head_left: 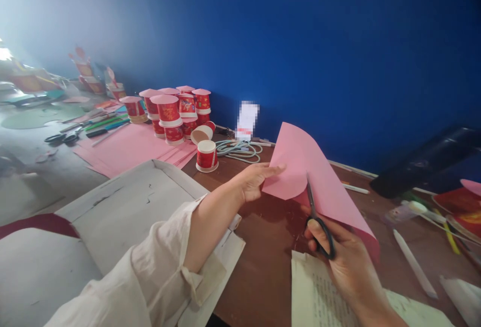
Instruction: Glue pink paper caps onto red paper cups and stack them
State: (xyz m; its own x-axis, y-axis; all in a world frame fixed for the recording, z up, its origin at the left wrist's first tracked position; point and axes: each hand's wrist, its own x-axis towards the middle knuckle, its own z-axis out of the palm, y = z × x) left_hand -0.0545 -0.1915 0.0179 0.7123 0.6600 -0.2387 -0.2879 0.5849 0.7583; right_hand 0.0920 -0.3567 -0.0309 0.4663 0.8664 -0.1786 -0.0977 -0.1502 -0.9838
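A large sheet of pink paper (pixel 330 181) is raised above the brown table, its far and right edges curling. My left hand (pixel 259 179) pinches the left part of the sheet, thumb on top and the other fingers underneath. Black-handled scissors (pixel 319 234) are in my right hand (pixel 343 257), with thumb and fingers through the handles. Their blades point away from me and lie in a curved cut at the sheet's near edge. The lower blade is hidden by the paper.
Red paper cups (pixel 168 111) with pink discs are stacked at the back left, beside flat pink sheets (pixel 116 151). A coiled pale cable (pixel 240 151) lies near the blue wall. A printed page (pixel 311 287), a white pen-like stick (pixel 415 264) and a black cylinder (pixel 424 161) lie around my right hand.
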